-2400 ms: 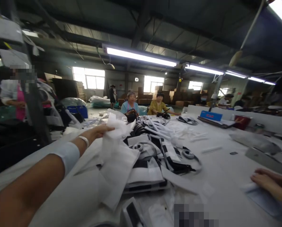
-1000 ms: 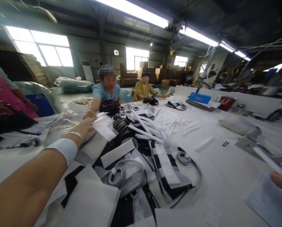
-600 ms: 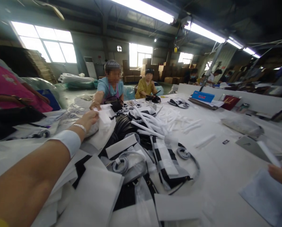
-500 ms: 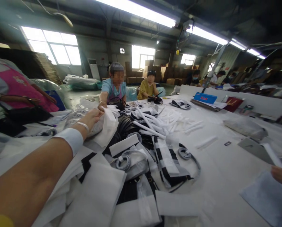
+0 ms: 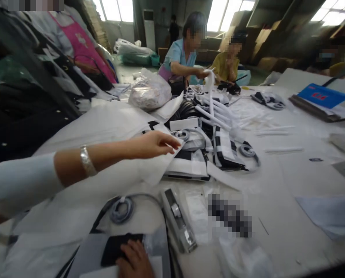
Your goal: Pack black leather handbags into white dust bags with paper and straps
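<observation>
My left hand (image 5: 161, 144), with a silver bracelet and a white sleeve cuff, reaches in from the left over white sheets (image 5: 103, 123). Its fingers are slightly apart and nothing is in them. At the bottom, my right hand (image 5: 136, 258) rests with spread fingers on the black panel of a grey and black bag (image 5: 88, 251); the wrist is cut off by the frame edge. A coiled grey strap (image 5: 122, 210) lies above that panel. Beside the bag is a clear-wrapped strip with metal fittings (image 5: 178, 220).
Across the table (image 5: 288, 170), a co-worker in blue (image 5: 181, 56) holds white strips (image 5: 210, 85). Wrapped black-and-white bags (image 5: 227, 148) and white tubes (image 5: 213, 112) are heaped mid-table. A stuffed plastic bag (image 5: 151, 90) stands behind. A blue box (image 5: 323, 96) is at right.
My view has turned left and down. My left hand has drawn back from the white sheet near the co-worker's hand. The co-worker now lifts white strips. My right hand appears on the bag.
</observation>
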A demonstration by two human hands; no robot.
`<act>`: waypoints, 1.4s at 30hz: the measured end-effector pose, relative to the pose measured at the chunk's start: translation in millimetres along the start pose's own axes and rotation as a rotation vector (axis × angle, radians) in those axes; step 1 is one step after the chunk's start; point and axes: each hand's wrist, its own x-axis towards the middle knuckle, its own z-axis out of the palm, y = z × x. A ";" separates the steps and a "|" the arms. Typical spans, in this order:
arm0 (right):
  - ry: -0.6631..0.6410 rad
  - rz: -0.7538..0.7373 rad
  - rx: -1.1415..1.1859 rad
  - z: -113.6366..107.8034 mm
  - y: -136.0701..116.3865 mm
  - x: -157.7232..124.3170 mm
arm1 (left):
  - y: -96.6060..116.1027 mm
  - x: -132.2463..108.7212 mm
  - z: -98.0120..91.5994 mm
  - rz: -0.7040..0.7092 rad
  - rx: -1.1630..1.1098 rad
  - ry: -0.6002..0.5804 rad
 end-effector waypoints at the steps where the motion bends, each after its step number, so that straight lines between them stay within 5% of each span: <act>1: 0.013 0.023 0.015 4.8 -1.6 -4.4 | -4.5 -33.1 16.0 0.007 0.033 -0.005; 4: -0.007 0.049 0.063 7.9 -3.5 -8.2 | -32.3 -132.3 64.7 0.105 0.281 0.016; 8: -0.038 0.011 0.098 2.1 -3.7 -6.3 | -97.9 -252.1 136.6 0.016 0.453 0.118; 10: -0.041 -0.011 0.084 2.3 -2.9 -6.3 | -138.6 -298.5 170.8 0.019 0.556 0.178; 13: -0.032 -0.049 0.013 5.2 -1.8 -6.5 | -195.1 -341.5 205.9 0.255 0.860 0.312; 17: -0.026 -0.121 -0.084 5.0 -1.6 -4.6 | -227.2 -354.0 214.8 0.349 1.040 0.323; 25: 0.004 -0.212 -0.252 -8.5 -13.8 -6.5 | -206.2 -349.5 208.5 0.388 1.106 0.302; 34: 0.033 -0.255 -0.498 -19.6 -26.4 -102.2 | -203.4 -369.4 200.6 0.407 1.098 0.267; 38: 0.029 -0.261 -0.628 -10.8 -16.7 -115.8 | -226.7 -381.6 201.8 0.412 1.098 0.170; 42: 0.116 -0.395 -0.695 -5.8 -1.6 -104.1 | -259.5 -379.3 207.7 0.491 1.184 0.317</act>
